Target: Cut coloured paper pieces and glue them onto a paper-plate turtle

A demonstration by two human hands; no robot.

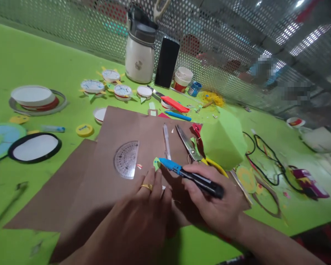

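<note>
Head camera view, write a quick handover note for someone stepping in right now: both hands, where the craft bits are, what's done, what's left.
Right hand: grips a blue-tipped black tool, tip on a small green paper piece.
Left hand: flat on the brown paper, fingertips pinning that piece; holds nothing.
Nearby on the brown paper: protractor, white pen, scissors. Green sheet to the right.
Done: four decorated white discs lie near the white jar.
Left: the small piece is still being worked; what else remains can't be told.
</note>
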